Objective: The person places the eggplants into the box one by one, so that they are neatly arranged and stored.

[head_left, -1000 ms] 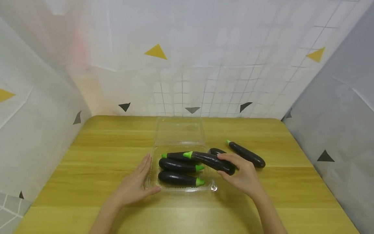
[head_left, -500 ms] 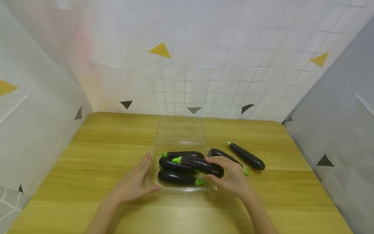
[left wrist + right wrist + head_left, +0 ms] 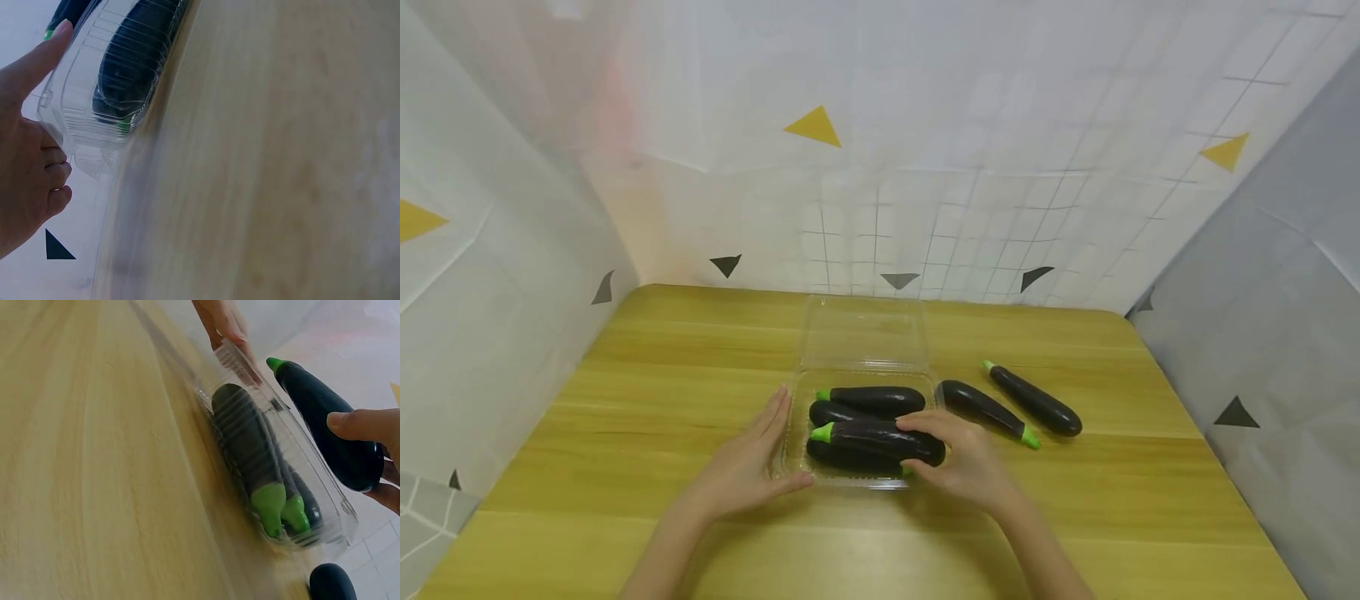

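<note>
My right hand (image 3: 968,463) grips a dark eggplant (image 3: 880,438) by its thick end, thumb on the near side, green stem end pointing left. In the right wrist view this eggplant (image 3: 325,422) is above the rim of a clear plastic clamshell box (image 3: 300,440). Several eggplants lie inside the box; the back one (image 3: 880,400) shows whole, while the held one partly covers the front one (image 3: 846,457) and the middle one (image 3: 835,412). At the box's left wall, my left hand (image 3: 737,467) rests with extended fingers along the side and thumb at the front left corner.
Two loose eggplants lie right of the box, one close to it (image 3: 985,408) and one farther back (image 3: 1036,400). The clear lid (image 3: 863,332) is folded back flat on the wooden table (image 3: 700,350). White patterned sheets (image 3: 880,208) surround the table.
My right hand has carried its eggplant left and toward me, from the box's right side to over the front eggplant. My left hand stays at the box's left wall.
</note>
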Action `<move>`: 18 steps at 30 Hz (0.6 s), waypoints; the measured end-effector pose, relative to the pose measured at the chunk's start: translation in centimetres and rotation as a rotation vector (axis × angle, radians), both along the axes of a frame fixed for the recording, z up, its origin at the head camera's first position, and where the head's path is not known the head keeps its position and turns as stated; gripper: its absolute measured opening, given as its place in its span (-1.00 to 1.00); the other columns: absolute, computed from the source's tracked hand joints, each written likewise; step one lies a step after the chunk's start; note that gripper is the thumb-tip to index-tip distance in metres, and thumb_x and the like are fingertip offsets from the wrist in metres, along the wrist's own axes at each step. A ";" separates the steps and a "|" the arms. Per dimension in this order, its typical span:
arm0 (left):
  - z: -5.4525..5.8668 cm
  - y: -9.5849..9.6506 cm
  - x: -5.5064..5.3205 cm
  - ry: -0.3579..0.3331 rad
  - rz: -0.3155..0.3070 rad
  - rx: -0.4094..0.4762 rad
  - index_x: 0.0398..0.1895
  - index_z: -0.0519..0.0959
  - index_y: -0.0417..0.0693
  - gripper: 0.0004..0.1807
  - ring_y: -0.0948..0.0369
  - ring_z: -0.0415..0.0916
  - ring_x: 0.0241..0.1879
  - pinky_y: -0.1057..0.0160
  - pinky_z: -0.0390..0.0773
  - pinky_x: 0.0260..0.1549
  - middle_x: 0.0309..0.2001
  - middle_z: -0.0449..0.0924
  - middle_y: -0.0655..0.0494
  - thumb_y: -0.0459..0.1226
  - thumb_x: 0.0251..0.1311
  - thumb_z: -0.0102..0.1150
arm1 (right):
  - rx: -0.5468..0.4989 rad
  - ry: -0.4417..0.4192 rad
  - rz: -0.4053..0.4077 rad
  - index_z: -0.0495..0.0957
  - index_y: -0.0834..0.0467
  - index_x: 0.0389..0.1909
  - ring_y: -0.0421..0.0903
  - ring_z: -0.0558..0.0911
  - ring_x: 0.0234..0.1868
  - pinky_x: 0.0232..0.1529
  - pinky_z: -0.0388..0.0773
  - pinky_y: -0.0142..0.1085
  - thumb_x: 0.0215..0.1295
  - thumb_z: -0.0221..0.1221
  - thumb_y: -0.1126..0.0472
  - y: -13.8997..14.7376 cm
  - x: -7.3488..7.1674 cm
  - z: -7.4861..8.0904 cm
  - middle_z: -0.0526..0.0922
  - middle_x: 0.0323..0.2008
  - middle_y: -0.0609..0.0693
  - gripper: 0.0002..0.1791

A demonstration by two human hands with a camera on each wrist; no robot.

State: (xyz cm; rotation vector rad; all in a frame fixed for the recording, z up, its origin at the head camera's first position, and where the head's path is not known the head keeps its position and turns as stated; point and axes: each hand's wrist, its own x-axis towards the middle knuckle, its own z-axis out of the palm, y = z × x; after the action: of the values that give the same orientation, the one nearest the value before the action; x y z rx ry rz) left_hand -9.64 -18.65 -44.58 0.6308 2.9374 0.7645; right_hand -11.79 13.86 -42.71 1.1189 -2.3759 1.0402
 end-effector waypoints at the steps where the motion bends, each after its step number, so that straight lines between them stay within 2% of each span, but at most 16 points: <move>1: 0.0 0.0 0.0 0.000 0.001 -0.001 0.54 -0.24 -0.09 0.26 -0.04 -0.10 0.45 -0.13 0.31 0.21 0.54 -0.31 -0.03 0.39 0.01 0.12 | -0.001 0.012 0.003 0.63 0.15 -0.01 -0.13 0.63 0.00 0.05 0.54 -0.36 -0.17 0.53 0.29 -0.1 0.0 -0.1 0.67 -0.04 -0.12 -0.42; 7: -0.1 0.0 0.0 -0.009 0.006 0.002 0.54 -0.25 -0.08 0.25 -0.02 -0.14 0.46 -0.14 0.27 0.24 0.54 -0.32 -0.02 0.35 0.01 0.16 | 0.006 0.049 0.013 0.64 0.15 -0.03 -0.11 0.64 -0.03 0.01 0.58 -0.24 -0.17 0.53 0.28 -0.8 -0.3 -0.4 0.68 -0.06 -0.11 -0.45; 11: -0.2 0.0 -0.1 -0.008 0.006 0.000 0.54 -0.26 -0.07 0.25 -0.02 -0.15 0.46 -0.15 0.29 0.22 0.54 -0.31 -0.04 0.37 0.01 0.14 | 0.041 0.031 0.033 0.64 0.14 -0.02 -0.12 0.64 -0.02 0.01 0.57 -0.24 -0.13 0.52 0.25 -1.1 -0.4 -0.7 0.69 -0.06 -0.11 -0.46; 16: -0.2 0.0 -0.1 -0.013 0.011 -0.002 0.54 -0.26 -0.08 0.26 -0.03 -0.14 0.46 -0.15 0.29 0.22 0.54 -0.33 -0.02 0.38 0.01 0.14 | 0.065 -0.040 0.055 0.66 0.18 -0.05 -0.07 0.64 0.01 -0.03 0.61 -0.17 0.04 0.44 0.19 -1.3 -0.4 -1.2 0.68 -0.02 -0.04 -0.60; 18: -0.1 0.0 0.0 -0.016 0.013 -0.001 0.54 -0.25 -0.08 0.26 -0.03 -0.14 0.46 -0.14 0.26 0.24 0.54 -0.33 -0.01 0.37 0.01 0.15 | 0.059 -0.074 0.034 0.67 0.18 -0.07 -0.07 0.64 0.02 -0.03 0.61 -0.14 0.13 0.38 0.17 -1.2 -0.4 -1.4 0.67 0.00 -0.04 -0.66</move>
State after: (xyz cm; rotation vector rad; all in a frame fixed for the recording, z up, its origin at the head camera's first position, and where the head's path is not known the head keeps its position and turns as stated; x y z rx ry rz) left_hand -9.65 -18.64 -44.69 0.6030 2.9298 0.7659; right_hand -12.22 12.67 -44.09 1.1641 -2.4681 1.0465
